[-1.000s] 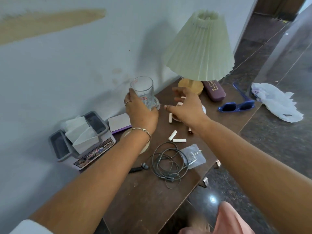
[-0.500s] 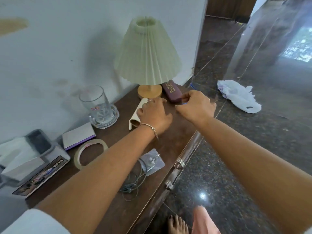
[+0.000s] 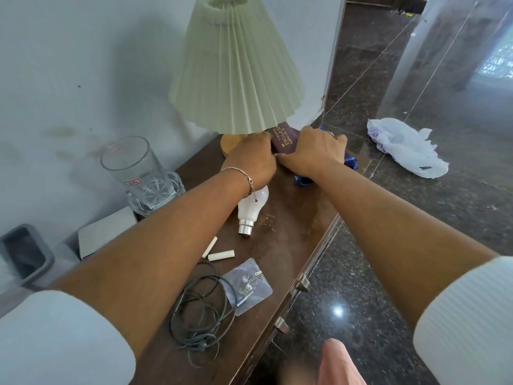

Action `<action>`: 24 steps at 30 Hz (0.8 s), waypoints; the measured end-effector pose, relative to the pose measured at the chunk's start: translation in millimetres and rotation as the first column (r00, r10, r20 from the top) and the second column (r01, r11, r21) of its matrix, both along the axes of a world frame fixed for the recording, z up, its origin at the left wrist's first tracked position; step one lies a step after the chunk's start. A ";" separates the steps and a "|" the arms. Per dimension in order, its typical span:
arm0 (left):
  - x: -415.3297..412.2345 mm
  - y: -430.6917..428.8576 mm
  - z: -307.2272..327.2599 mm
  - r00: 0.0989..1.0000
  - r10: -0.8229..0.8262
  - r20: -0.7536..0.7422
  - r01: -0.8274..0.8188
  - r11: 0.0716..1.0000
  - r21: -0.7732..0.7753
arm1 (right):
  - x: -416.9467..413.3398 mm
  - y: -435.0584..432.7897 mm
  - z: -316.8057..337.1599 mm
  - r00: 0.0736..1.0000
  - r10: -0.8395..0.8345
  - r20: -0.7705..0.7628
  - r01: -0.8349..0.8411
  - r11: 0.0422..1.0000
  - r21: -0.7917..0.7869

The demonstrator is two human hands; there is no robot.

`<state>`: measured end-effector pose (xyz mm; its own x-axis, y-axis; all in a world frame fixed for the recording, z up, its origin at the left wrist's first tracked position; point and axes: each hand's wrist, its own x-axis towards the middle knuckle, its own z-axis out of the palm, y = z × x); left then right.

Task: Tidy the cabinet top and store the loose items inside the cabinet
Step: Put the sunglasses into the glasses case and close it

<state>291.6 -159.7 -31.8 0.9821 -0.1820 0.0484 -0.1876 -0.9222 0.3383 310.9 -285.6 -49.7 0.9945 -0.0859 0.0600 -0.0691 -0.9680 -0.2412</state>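
A pale bluish-white painted wall [image 3: 83,65] fills the left and upper left of the frame, with a dark brown wooden cabinet top [image 3: 291,218] against it. Right of it spreads a dark, polished speckled stone floor [image 3: 374,245] with a small bright glint [image 3: 337,311] at lower centre. A bright daylit opening [image 3: 498,51] shows at the upper right edge.

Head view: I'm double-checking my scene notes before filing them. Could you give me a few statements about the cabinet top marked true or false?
1. The light bulb lies on its side on the cabinet top. True.
2. The drinking glass has tipped over. False: it stands upright.
3. The left hand and right hand flank the maroon glasses case. True.
4. The white plastic bag sits on the cabinet top. False: it lies on the floor.
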 end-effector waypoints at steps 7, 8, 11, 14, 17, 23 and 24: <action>-0.7 -3.2 -1.1 0.999 0.036 0.030 -0.035 0.999 -0.022 | 13.4 6.7 -3.7 0.999 -0.013 0.032 0.014 0.999 -0.035; -1.9 -4.1 0.5 0.998 0.040 0.049 -0.039 0.999 -0.019 | 13.6 6.6 -3.3 0.999 -0.014 0.033 0.015 1.000 -0.025; -4.9 -5.5 5.6 0.993 0.062 0.096 -0.061 0.998 -0.009 | 9.7 4.6 1.6 0.998 -0.032 0.050 0.030 0.999 0.036; -10.3 -5.7 10.6 0.991 0.081 0.108 -0.078 0.996 -0.035 | 0.5 1.6 8.7 0.995 -0.067 0.074 0.057 0.990 0.130; -16.5 -7.8 13.7 0.993 0.101 0.054 -0.094 0.988 -0.122 | -13.9 -4.0 15.2 0.988 -0.093 0.127 0.070 0.982 0.175; -32.7 -13.3 19.0 0.975 0.182 -0.127 -0.216 0.910 -0.355 | -65.3 -18.1 36.0 0.985 -0.146 0.095 0.112 0.949 0.293; -36.6 -14.5 19.5 0.966 0.190 -0.177 -0.250 0.865 -0.435 | -76.8 -20.5 41.2 0.985 -0.147 0.089 0.111 0.941 0.320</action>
<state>254.9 -174.2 -12.3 0.9973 0.0514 -0.0517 0.0728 -0.6760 0.7333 234.1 -306.0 -8.5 0.9623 -0.2452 0.1174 -0.1444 -0.8270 -0.5433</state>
